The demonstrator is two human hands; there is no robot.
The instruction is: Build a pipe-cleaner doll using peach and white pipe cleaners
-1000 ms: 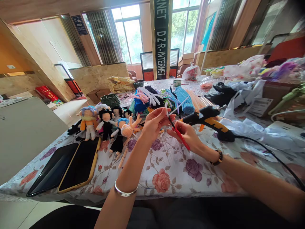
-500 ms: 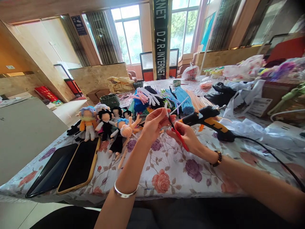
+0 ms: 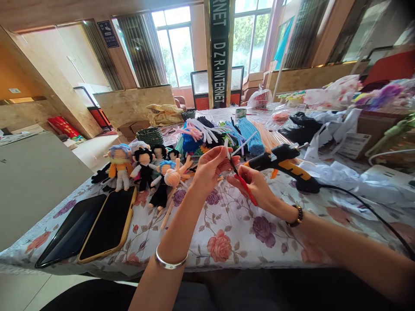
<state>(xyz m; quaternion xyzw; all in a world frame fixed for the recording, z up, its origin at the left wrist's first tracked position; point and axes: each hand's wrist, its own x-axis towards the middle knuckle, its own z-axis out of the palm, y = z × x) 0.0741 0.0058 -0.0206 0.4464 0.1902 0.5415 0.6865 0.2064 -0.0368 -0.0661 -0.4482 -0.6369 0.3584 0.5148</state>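
Note:
In my right hand (image 3: 254, 185) are red-handled scissors (image 3: 247, 190), their dark blades pointing up and left toward the other hand. My left hand (image 3: 212, 164) pinches a short white fuzzy strip (image 3: 226, 144), which looks like pipe cleaner, upright between thumb and fingers. The blade tips reach the strip's lower part, close to my left fingertips; whether they touch it I cannot tell. Just beyond my right hand lies a black and orange glue gun (image 3: 282, 164). Left of my left hand sits a group of small dolls (image 3: 145, 166) with fuzzy bodies, one of them plain peach (image 3: 173, 176).
Bundles of coloured pipe cleaners (image 3: 249, 134) lie behind my hands. Two phones (image 3: 106, 224) rest at the table's left front. The glue gun's black cord (image 3: 363, 198) runs off to the right, past white cloth (image 3: 343, 177). A dark green basket (image 3: 149, 136) stands behind the dolls.

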